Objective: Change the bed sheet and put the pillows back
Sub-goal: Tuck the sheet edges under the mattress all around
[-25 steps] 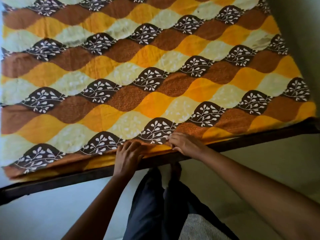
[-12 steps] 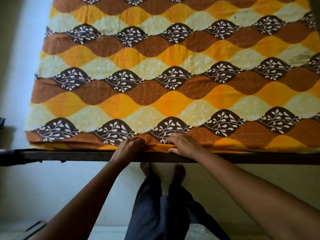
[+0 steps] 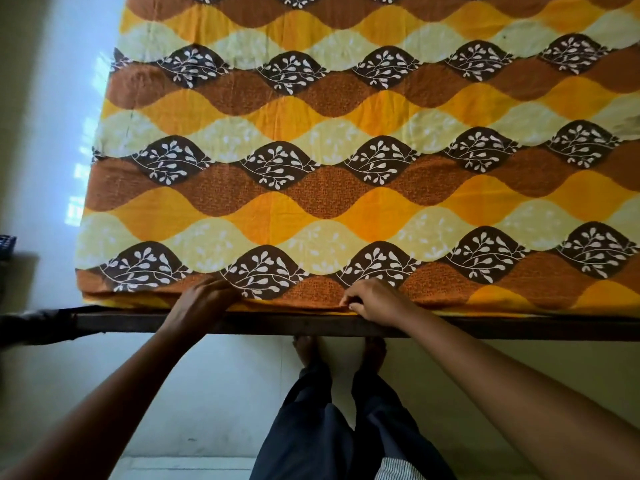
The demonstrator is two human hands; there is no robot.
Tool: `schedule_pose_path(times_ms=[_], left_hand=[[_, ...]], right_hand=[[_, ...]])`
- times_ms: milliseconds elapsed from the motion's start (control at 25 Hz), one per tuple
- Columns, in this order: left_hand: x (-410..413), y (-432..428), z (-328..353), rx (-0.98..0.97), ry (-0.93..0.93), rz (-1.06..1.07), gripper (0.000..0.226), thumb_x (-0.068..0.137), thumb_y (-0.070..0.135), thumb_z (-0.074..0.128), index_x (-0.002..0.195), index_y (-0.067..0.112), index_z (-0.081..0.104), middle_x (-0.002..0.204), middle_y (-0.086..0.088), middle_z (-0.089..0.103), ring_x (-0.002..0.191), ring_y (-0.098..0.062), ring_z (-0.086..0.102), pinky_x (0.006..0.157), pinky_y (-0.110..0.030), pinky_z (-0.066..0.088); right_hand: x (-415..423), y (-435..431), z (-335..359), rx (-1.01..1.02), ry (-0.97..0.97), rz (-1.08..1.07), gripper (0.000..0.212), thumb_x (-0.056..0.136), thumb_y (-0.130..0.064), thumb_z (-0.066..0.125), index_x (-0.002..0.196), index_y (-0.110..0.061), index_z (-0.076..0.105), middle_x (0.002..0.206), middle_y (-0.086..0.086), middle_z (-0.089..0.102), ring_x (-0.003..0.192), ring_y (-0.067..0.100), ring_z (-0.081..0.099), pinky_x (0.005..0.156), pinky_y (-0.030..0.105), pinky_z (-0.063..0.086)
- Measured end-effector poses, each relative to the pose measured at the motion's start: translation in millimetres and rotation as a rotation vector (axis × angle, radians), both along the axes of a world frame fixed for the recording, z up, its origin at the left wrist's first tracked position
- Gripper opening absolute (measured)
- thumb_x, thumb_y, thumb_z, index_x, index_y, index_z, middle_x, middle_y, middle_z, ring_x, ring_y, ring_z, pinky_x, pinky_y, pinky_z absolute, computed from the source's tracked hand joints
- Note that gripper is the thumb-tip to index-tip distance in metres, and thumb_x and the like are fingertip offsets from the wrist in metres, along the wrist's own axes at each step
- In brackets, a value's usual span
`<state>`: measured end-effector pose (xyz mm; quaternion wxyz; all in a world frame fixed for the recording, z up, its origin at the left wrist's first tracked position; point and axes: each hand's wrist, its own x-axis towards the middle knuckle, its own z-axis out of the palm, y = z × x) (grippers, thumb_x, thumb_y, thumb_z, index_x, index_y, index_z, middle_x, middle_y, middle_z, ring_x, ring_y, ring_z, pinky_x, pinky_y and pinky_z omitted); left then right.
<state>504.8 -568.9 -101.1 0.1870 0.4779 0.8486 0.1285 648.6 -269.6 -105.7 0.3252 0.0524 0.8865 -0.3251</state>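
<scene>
A bed sheet (image 3: 346, 202) patterned in orange, brown and cream waves with white leaf sprigs lies flat over the mattress and fills the upper view. Its near hem folds down over the mattress edge above a dark bed frame rail (image 3: 311, 323). My left hand (image 3: 202, 301) is at that hem left of centre, fingers curled over the folded edge of the sheet. My right hand (image 3: 374, 301) is at the hem a little to the right, fingertips pinching the sheet's edge. No pillow is in view.
I stand close against the rail, bare feet (image 3: 341, 351) on the pale floor under it. Bright floor (image 3: 69, 133) runs along the bed's left side. A small dark blue object (image 3: 6, 242) shows at the left edge.
The view has swung left, so the bed's left corner and the floor beside it show. My hands have moved further apart along the hem, the left one going leftward.
</scene>
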Motion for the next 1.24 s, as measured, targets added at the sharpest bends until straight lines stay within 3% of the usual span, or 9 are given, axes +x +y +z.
schedule_pose_path(times_ms=[120, 240, 400, 560, 640, 760, 920, 1120, 1240], left_hand=[[-3, -4, -5, 0.034, -0.164, 0.055, 0.026, 0.069, 0.0, 0.078, 0.091, 0.012, 0.075, 0.081, -0.005, 0.073, 0.071, -0.017, 0.068, 0.063, -0.025, 0.055], [-10, 3, -4, -0.164, -0.345, 0.096, 0.015, 0.09, 0.016, 0.059, 0.1, 0.014, 0.071, 0.086, -0.004, 0.072, 0.073, -0.012, 0.065, 0.065, -0.021, 0.051], [-5, 14, -7, -0.466, -0.579, 0.228, 0.032, 0.099, 0.04, 0.031, 0.085, 0.026, 0.056, 0.065, 0.001, 0.05, 0.054, -0.005, 0.044, 0.054, -0.016, 0.037], [-3, 3, -11, -0.348, -0.453, 0.349, 0.021, 0.093, 0.026, 0.053, 0.105, 0.017, 0.068, 0.083, -0.006, 0.069, 0.061, -0.008, 0.054, 0.058, -0.016, 0.044], [-1, -11, -2, -0.154, -0.321, 0.451, 0.017, 0.086, 0.014, 0.065, 0.101, 0.014, 0.071, 0.091, -0.006, 0.072, 0.073, -0.014, 0.064, 0.068, -0.027, 0.053], [-10, -46, 10, 0.017, -0.09, 0.501, 0.022, 0.074, -0.003, 0.071, 0.094, 0.007, 0.074, 0.094, -0.01, 0.071, 0.079, -0.025, 0.065, 0.067, -0.035, 0.052], [-43, -86, -4, -0.155, 0.057, 0.281, 0.03, 0.061, -0.003, 0.082, 0.088, 0.008, 0.072, 0.091, -0.013, 0.068, 0.081, -0.036, 0.061, 0.061, -0.042, 0.052], [-66, -99, -2, -0.068, -0.08, -0.009, 0.017, 0.066, 0.004, 0.075, 0.08, 0.013, 0.071, 0.073, -0.002, 0.066, 0.063, -0.019, 0.065, 0.05, -0.028, 0.053], [-59, -97, 0, -0.058, -0.089, 0.022, 0.013, 0.075, 0.002, 0.071, 0.082, 0.013, 0.074, 0.073, 0.0, 0.069, 0.064, -0.011, 0.065, 0.063, -0.017, 0.047]], right_hand=[[-6, -5, -2, 0.029, -0.115, 0.032, 0.02, 0.089, -0.012, 0.057, 0.106, -0.017, 0.066, 0.117, 0.002, 0.063, 0.102, 0.016, 0.059, 0.09, 0.035, 0.048], [-16, -9, -1, 0.053, -0.236, 0.043, 0.024, 0.094, -0.021, 0.051, 0.113, -0.015, 0.064, 0.122, 0.004, 0.061, 0.104, 0.018, 0.058, 0.092, 0.035, 0.047], [-8, -15, 0, 0.006, -0.457, 0.05, 0.047, 0.101, -0.041, 0.024, 0.143, -0.023, 0.036, 0.151, 0.007, 0.033, 0.137, 0.026, 0.032, 0.112, 0.039, 0.025], [0, -23, 0, 0.0, -0.448, -0.102, 0.045, 0.102, -0.036, 0.023, 0.141, -0.021, 0.04, 0.149, 0.006, 0.037, 0.137, 0.027, 0.033, 0.111, 0.038, 0.028], [-6, -31, 4, 0.104, -0.317, -0.133, 0.037, 0.101, -0.027, 0.035, 0.124, -0.012, 0.058, 0.127, 0.01, 0.058, 0.112, 0.025, 0.057, 0.089, 0.032, 0.046], [-23, -61, 16, 0.182, -0.025, -0.224, 0.021, 0.095, -0.018, 0.051, 0.108, -0.015, 0.066, 0.099, 0.004, 0.069, 0.06, 0.007, 0.054, 0.051, 0.017, 0.038], [-53, -116, 15, -0.119, 0.103, -0.2, 0.024, 0.09, -0.016, 0.058, 0.114, -0.015, 0.064, 0.113, 0.003, 0.063, 0.096, 0.016, 0.06, 0.079, 0.024, 0.049], [-77, -144, -9, -0.087, 0.122, -0.072, 0.031, 0.087, -0.015, 0.063, 0.117, -0.012, 0.058, 0.12, 0.004, 0.051, 0.114, 0.02, 0.047, 0.093, 0.035, 0.045], [-85, -139, -10, -0.046, 0.071, 0.123, 0.026, 0.094, -0.024, 0.052, 0.118, -0.016, 0.057, 0.126, 0.002, 0.047, 0.117, 0.02, 0.045, 0.093, 0.035, 0.042]])
